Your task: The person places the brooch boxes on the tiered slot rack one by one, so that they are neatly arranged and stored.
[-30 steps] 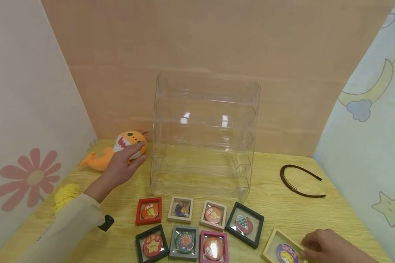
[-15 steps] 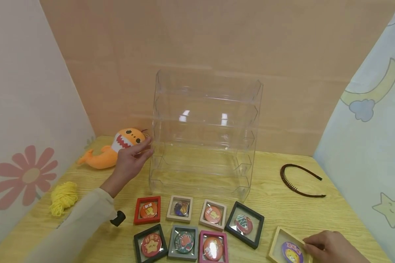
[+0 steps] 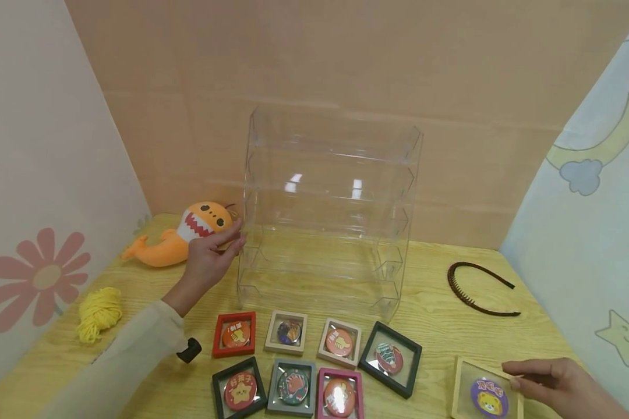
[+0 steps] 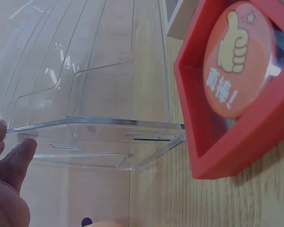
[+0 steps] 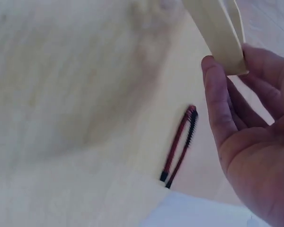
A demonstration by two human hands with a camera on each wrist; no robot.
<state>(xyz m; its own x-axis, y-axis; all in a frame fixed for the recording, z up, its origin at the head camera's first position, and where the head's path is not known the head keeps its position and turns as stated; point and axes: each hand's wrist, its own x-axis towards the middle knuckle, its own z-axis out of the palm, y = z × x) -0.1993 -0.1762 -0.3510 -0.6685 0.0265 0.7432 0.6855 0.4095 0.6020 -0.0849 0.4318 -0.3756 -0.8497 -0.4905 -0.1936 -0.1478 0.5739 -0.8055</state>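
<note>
In the head view my right hand [image 3: 561,381] pinches the right edge of a pale wooden display frame [image 3: 457,387] with a purple bear badge [image 3: 490,398] in it. The right wrist view has this frame's corner [image 5: 227,56] between thumb and fingers, raised off the tabletop. My left hand [image 3: 209,262] has its fingers fairly straight, tips right at the left side of a clear tiered acrylic display rack [image 3: 325,250]. From the left wrist, the rack's side panel [image 4: 99,125] runs to those fingertips. A red display frame [image 3: 234,351] with a thumbs-up badge lies close to the rack's front.
Several more badge frames lie in two rows before the rack, including a black frame [image 3: 416,372] and a pink frame [image 3: 360,396]. An orange plush shark [image 3: 162,250] and yellow yarn [image 3: 99,314] are at left. A brown headband [image 3: 453,285] lies at right.
My right hand has moved the pale frame to the right and raised its near side toward me. My left hand has gone from before the plush shark to the rack's left side.
</note>
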